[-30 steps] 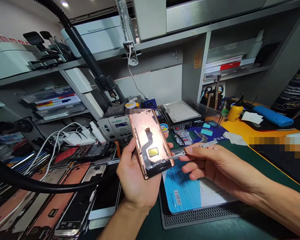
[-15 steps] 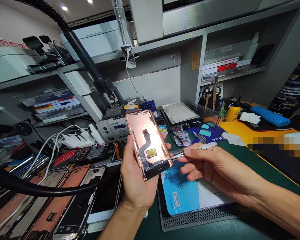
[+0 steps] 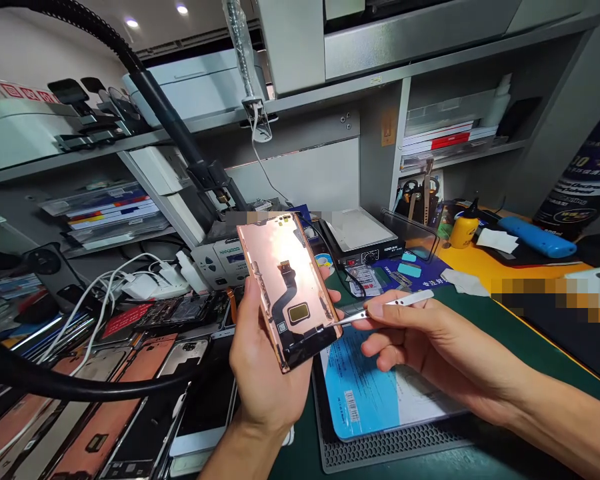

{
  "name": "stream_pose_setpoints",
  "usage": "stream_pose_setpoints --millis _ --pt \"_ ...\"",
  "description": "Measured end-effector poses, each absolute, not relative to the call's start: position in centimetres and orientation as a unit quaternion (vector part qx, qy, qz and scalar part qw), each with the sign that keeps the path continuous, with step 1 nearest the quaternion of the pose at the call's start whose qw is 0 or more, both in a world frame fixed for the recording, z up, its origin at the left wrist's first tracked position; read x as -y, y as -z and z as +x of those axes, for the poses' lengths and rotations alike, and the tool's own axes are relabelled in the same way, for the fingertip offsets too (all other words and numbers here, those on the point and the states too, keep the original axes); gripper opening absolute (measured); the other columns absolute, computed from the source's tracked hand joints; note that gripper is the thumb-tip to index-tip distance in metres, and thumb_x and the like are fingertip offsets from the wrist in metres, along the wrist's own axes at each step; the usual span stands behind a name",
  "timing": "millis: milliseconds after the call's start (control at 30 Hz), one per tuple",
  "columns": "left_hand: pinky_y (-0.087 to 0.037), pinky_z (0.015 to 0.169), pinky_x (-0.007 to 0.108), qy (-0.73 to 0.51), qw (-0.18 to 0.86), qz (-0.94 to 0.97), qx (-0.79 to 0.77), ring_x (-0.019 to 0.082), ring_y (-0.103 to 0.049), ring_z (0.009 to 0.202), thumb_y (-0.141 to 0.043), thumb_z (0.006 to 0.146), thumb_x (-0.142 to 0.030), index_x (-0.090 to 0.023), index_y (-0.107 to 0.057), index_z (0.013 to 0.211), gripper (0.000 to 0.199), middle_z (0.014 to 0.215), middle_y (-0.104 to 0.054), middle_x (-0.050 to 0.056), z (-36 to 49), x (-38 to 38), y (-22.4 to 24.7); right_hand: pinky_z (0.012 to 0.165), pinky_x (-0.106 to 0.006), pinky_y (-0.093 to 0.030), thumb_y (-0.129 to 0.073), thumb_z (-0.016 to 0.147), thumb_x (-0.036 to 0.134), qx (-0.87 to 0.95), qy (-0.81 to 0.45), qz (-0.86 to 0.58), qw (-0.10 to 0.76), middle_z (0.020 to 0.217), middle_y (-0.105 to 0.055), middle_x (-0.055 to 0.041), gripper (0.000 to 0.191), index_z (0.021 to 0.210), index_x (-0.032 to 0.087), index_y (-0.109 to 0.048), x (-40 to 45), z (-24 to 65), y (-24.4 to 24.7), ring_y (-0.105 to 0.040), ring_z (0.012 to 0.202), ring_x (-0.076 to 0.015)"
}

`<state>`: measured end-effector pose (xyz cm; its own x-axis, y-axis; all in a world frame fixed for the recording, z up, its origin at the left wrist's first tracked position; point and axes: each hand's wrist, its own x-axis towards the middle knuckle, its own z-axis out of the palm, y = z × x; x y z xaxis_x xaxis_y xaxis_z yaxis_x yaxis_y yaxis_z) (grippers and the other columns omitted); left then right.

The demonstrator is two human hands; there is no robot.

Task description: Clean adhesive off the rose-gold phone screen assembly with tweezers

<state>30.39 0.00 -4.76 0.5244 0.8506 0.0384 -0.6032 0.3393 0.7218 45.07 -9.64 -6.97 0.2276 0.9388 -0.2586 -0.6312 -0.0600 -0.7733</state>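
My left hand [image 3: 267,380] holds a phone screen panel [image 3: 307,280] from below and along its sides, its copper-coloured back tilted up toward me. A dark flex cable [image 3: 286,295] runs down the panel to a black strip at its lower end. My right hand [image 3: 425,330] pinches metal tweezers [image 3: 400,303] between thumb and fingers. The tweezer tips reach the panel's lower right, by the upper edge of the black strip; whether they grip anything there is too small to tell.
Below the hands lies a blue and white package [image 3: 363,400] on a grey perforated mat [image 3: 380,453]. Phone parts [image 3: 115,400] fill the left side, with a black flexible arm [image 3: 105,390] above them. A heating plate device [image 3: 360,233] and yellow bottle [image 3: 464,227] stand behind.
My left hand and the panel have shifted slightly left, and the panel's tilt has changed a little. The tweezers remain at its lower right part.
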Motion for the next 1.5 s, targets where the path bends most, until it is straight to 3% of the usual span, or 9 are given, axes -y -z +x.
stream_pose_setpoints --millis 233,433,667,1067,1500 --pt "-0.059 0.056 0.034 -0.458 0.788 0.383 -0.153 0.024 -0.072 0.072 -0.041 0.098 -0.056 -0.019 -0.077 0.109 0.053 0.102 -0.078 0.013 30.11 0.13 4.65 0.056 -0.023 -0.062 -0.082 0.083 0.019 0.197 -0.583 -0.416 0.67 0.091 -0.075 -0.0138 0.014 0.089 0.011 -0.073 9.73 44.88 6.97 -0.073 0.068 -0.0196" --pt "-0.062 0.071 0.037 -0.484 0.76 0.407 -0.148 0.028 -0.073 0.086 -0.045 0.096 -0.057 -0.02 -0.078 0.111 0.052 0.107 -0.077 0.012 29.8 0.42 5.14 0.056 -0.023 -0.061 -0.086 0.08 0.023 0.22 -0.57 -0.413 0.676 0.088 -0.075 -0.0134 0.02 0.091 0.012 -0.073 9.9 44.81 7.28 -0.073 0.068 -0.0205" --pt "-0.062 0.072 0.037 -0.479 0.754 0.425 -0.148 0.029 -0.073 0.087 -0.043 0.097 -0.056 -0.022 -0.08 0.109 0.051 0.107 -0.078 0.011 29.68 0.52 5.26 0.052 -0.024 -0.061 -0.087 0.075 0.016 0.162 -0.584 -0.419 0.676 0.089 -0.075 -0.0169 0.028 0.099 0.009 -0.074 9.82 44.92 6.96 -0.074 0.065 -0.0226" --pt "-0.061 0.064 0.037 -0.451 0.798 0.362 -0.167 0.027 -0.072 0.081 -0.044 0.096 -0.057 -0.019 -0.076 0.113 0.053 0.105 -0.077 0.015 30.07 0.24 4.69 0.052 -0.024 -0.061 -0.086 0.075 0.011 0.142 -0.592 -0.413 0.677 0.089 -0.076 -0.018 0.026 0.098 0.01 -0.073 9.66 44.83 6.79 -0.074 0.064 -0.0221" --pt "-0.061 0.068 0.039 -0.436 0.812 0.354 -0.158 0.026 -0.072 0.08 -0.046 0.095 -0.059 -0.019 -0.075 0.112 0.052 0.104 -0.077 0.013 29.79 0.17 4.48 0.052 -0.023 -0.061 -0.09 0.072 0.015 0.17 -0.592 -0.396 0.681 0.085 -0.076 -0.0133 0.026 0.093 0.011 -0.076 10.16 44.69 7.01 -0.074 0.063 -0.0214"
